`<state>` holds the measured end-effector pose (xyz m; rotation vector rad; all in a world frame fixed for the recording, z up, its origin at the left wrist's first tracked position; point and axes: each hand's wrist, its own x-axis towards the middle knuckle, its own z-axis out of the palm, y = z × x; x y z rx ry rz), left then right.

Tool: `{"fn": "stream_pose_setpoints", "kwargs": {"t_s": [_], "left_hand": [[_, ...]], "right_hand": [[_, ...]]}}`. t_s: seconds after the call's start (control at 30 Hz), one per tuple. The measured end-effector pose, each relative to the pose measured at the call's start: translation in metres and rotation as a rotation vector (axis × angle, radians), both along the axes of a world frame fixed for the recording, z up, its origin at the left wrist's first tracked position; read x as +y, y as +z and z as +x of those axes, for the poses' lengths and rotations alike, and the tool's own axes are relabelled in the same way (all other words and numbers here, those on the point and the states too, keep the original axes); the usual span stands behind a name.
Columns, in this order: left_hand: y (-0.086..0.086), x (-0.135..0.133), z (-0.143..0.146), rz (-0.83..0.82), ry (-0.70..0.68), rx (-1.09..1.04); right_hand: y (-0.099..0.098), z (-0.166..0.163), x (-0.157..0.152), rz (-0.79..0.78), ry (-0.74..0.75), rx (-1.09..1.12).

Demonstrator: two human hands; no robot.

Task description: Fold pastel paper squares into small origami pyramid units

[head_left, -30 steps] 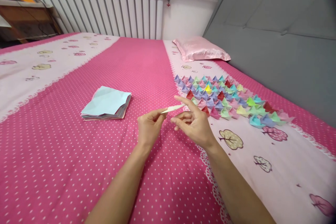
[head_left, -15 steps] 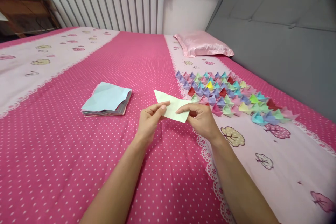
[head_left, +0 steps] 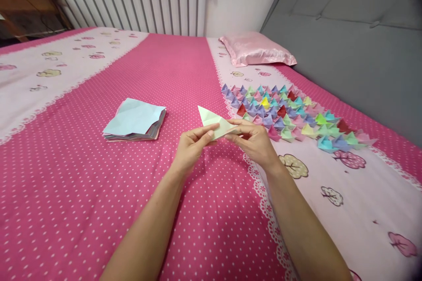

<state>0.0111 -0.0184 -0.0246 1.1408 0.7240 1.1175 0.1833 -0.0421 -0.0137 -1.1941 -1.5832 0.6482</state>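
A pale green sheet of folded paper (head_left: 211,118) is held above the bed between my two hands, one corner pointing up and to the left. My left hand (head_left: 194,142) pinches its lower left part between thumb and fingers. On the right end, my right hand (head_left: 252,138) grips the paper with thumb below and fingers over it; the fingers partly hide that end. Just beyond my right hand stand many small folded paper boats (head_left: 281,112) in rows and mixed colours. To the left lies a stack of square paper (head_left: 136,118), light blue on top.
Pink and white patterned bedding (head_left: 99,197) spreads under everything. A shiny pink pillow (head_left: 257,50) lies at the far right, by a grey padded headboard (head_left: 346,35). Behind the bed are a white radiator (head_left: 148,2) and, far left, a wooden table (head_left: 26,6).
The right end of the green paper has been folded over, so its flat strip now shows a pointed, triangular shape. My right fingers have moved over that end. The view has tilted slightly down.
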Motion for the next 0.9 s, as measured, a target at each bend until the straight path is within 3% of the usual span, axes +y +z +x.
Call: {"fn": "stream_pose_setpoints", "kwargs": {"t_s": [0.2,0.63,0.77,0.9], "left_hand": [[0.004,-0.003,0.004,0.036,0.031,0.079],[0.004,-0.001,0.007,0.060,0.134,0.051],[0.001,0.001,0.007,0.012,0.053,0.130],[0.000,0.000,0.006,-0.013,-0.002,0.182]], "right_hand": [[0.000,-0.007,-0.001,0.059,-0.099,0.048],[0.000,-0.018,-0.003,-0.012,-0.147,0.304],[-0.002,-0.015,-0.001,0.030,-0.171,0.366],[-0.004,-0.015,0.001,0.017,-0.098,0.471]]}}
